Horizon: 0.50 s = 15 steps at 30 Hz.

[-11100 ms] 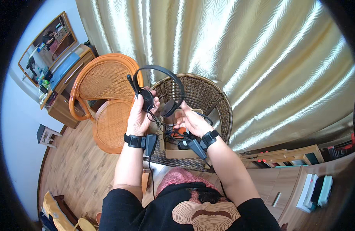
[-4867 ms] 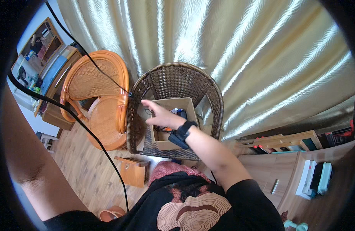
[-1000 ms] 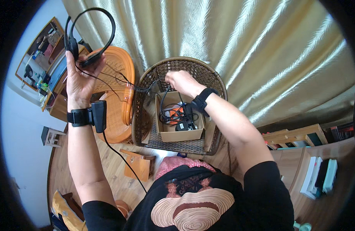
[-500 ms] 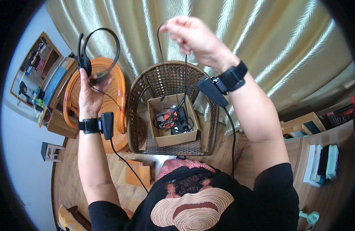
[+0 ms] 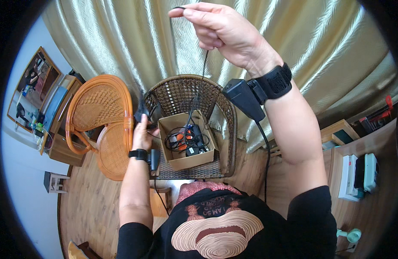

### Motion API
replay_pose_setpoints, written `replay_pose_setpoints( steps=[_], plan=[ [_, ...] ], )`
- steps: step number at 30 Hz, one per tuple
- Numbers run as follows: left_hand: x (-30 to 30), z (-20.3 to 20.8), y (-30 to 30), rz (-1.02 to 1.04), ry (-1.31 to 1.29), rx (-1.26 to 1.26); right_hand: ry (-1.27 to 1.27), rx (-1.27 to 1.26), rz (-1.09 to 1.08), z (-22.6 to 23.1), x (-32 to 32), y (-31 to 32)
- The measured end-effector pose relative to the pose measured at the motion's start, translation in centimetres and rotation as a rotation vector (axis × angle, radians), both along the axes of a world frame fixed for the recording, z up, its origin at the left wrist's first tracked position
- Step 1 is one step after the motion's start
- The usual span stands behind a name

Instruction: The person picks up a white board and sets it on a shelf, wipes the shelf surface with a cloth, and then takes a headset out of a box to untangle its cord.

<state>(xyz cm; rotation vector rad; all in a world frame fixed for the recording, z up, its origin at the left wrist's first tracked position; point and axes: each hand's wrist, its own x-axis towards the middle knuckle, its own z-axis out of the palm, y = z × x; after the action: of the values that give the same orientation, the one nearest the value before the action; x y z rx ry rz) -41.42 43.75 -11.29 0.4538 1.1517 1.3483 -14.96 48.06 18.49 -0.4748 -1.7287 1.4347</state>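
Observation:
High in front of the curtain, my right hand pinches a thin black cable. A stretch of it curls over the fingertip and hangs down; another runs from below the palm toward the box. Low at the left, my left hand grips a black headset, which is smeared by motion and hard to make out. That hand is just left of an open cardboard box. Inside the box lie tangled black cables, a black power adapter and something orange.
The box stands on the seat of a brown wicker chair. An orange rattan chair is left of it. Gold curtains hang behind. At the right, a wooden surface carries white and pale-green items. A small stool stands at far left.
My left hand has brought the headset down and right, from above the rattan chair to beside the box. My right hand has risen slightly, still pinching the cable.

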Motion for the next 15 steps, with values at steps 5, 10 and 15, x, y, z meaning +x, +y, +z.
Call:
replay_pose_setpoints(
  steps=[5, 10, 15],
  plan=[
    [4.1, -6.1, 0.6, -0.159, 0.088, -0.127, -0.004, -0.055, -0.074, -1.1, -0.5, -0.9],
    [4.1, -10.3, 1.1, -0.209, 0.385, -0.233, -0.062, -0.049, -0.116, -1.1, -1.3, -2.7],
    [6.4, 2.6, 1.5, -0.495, 0.24, 0.33, -0.076, -0.015, -0.132, -2.2, -0.9, -2.5]
  ],
)
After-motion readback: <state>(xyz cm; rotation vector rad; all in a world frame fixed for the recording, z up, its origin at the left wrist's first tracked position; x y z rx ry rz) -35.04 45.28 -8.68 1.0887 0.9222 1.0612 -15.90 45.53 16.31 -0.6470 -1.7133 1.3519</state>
